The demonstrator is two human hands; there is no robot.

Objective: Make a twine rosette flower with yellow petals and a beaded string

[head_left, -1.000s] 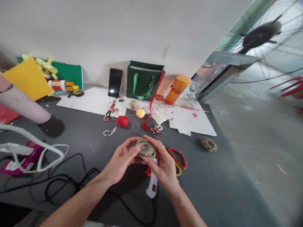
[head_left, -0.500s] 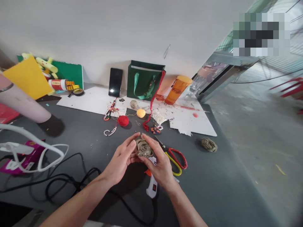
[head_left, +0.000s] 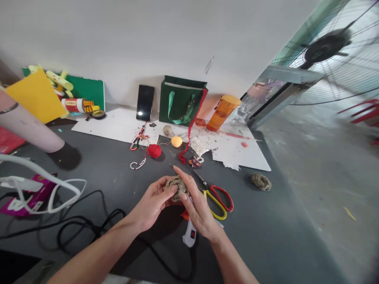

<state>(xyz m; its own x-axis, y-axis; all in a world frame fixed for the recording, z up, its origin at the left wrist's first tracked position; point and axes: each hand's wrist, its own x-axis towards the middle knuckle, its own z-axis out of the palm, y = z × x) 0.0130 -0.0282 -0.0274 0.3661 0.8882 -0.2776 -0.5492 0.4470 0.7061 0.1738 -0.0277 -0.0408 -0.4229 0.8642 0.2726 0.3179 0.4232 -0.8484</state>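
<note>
Both my hands meet over the dark grey table around a small coiled jute rosette. My left hand pinches its left edge with thumb and fingers. My right hand lies over its right side, with the fingers stretched along it and the thumb pressed against the coil. Under my right wrist lies a white glue gun. Scissors with red and yellow handles lie just to the right.
A second jute coil lies at the right. Red yarn ball, orange ball, beads, green gift bag, phone and orange jar stand behind. Black cables run at left beside another person's sleeve.
The rosette has been lowered and tilted flatter toward the table. My right fingers have straightened over it, uncovering the scissors.
</note>
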